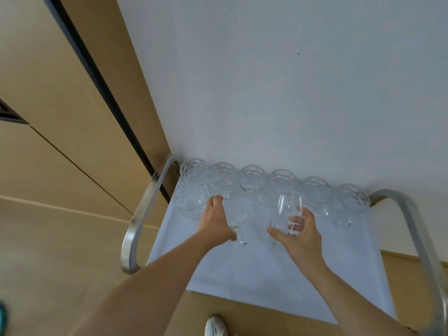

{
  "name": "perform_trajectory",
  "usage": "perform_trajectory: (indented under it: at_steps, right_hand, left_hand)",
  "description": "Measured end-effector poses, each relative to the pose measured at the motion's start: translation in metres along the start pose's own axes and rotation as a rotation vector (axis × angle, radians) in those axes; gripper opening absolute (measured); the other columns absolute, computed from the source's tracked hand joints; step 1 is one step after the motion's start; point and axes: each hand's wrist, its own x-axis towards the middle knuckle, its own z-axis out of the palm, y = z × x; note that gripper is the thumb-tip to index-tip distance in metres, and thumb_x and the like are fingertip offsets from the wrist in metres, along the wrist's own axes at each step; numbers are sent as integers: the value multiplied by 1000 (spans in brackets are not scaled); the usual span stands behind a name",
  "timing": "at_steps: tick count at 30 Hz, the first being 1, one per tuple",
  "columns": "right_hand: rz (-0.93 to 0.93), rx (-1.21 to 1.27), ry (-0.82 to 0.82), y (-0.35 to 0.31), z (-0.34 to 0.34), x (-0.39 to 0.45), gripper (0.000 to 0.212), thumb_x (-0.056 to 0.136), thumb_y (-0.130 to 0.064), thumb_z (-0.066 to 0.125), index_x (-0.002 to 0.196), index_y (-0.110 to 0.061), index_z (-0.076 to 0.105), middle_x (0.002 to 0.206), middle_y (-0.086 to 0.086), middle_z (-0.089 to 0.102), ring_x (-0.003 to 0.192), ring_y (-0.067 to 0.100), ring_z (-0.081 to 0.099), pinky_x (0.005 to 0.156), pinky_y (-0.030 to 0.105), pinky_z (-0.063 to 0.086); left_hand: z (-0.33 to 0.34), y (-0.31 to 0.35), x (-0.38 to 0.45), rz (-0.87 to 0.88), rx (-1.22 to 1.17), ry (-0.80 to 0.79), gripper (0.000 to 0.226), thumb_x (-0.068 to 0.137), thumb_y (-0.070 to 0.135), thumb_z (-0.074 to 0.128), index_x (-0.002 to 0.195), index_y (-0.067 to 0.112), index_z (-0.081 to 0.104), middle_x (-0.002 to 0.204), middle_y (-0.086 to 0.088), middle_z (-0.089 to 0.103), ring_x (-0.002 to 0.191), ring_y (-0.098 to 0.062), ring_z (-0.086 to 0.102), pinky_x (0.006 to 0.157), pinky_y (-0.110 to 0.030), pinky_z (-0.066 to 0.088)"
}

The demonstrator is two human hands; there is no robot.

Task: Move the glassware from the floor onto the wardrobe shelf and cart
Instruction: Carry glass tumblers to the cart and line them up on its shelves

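Head view, looking down on the cart (254,270), whose top is covered by a white cloth and flanked by 2 curved metal handles, one at the left (143,214) and one at the right (412,229). A row of 6 clear glasses (253,178) is seen standing along the far edge, against the white wall (266,81); at least 1 further glass (190,202) stands in front of the row at the left end. The left hand (215,220) is curled around a stemmed glass (236,220), with the thumb low near the stem. The right hand (299,232) is wrapped around a larger rounded glass (287,214), its fingers visible through the bowl. Both glasses are held just in front of the back row; whether their bases touch the cloth cannot be told. The placing step on the cart is judged to be in hand, with a second row being started. The next move is judged to call for each glass to be lowered upright without striking its neighbours, and for each grip to be released only once the base is settled. Wooden wardrobe panels (60,105) are seen at the left, and a white shoe (215,326) at the bottom edge.
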Motion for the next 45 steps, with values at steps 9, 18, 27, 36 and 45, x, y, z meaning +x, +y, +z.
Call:
perform_trajectory:
  at_steps: [9,18,27,36,45]
  right_hand:
    - [2,0,3,-7,13,4,101,60,-35,96,143,-26,39,117,-3,58,103,18,61,88,34,54]
    - [-2,11,-5,-5,14,2,103,60,-36,95,145,-25,37,119,-3,58,106,18,60,91,36,54]
    - [-20,34,-28,-5,10,-3,101,60,-36,96,142,-28,38,116,-6,57,106,16,60,91,35,54]
    - [-76,2,-40,-5,6,-11,99,60,-34,96,140,-29,39,118,-7,58,106,12,60,91,31,52]
    - [-72,2,-40,1,31,-14,99,59,-34,96,140,-28,40,117,-10,58,106,9,60,90,28,53]
  left_hand:
    - [-2,-9,3,11,133,-14,110,57,26,96,142,13,27,141,-5,36,130,-25,43,100,-33,47]
    - [-7,-5,3,-27,290,-26,98,55,35,96,128,12,35,126,-6,47,117,-26,53,96,-36,51]
    - [-2,-1,8,-148,160,49,102,58,28,95,135,10,31,134,-6,43,128,-27,45,101,-35,47]
    - [13,-2,21,-175,249,215,88,70,16,83,138,9,27,134,-7,40,121,-27,41,99,-31,45]
    - [9,-14,39,-1,530,299,89,65,46,85,133,13,40,124,-3,44,112,-26,43,94,-35,37]
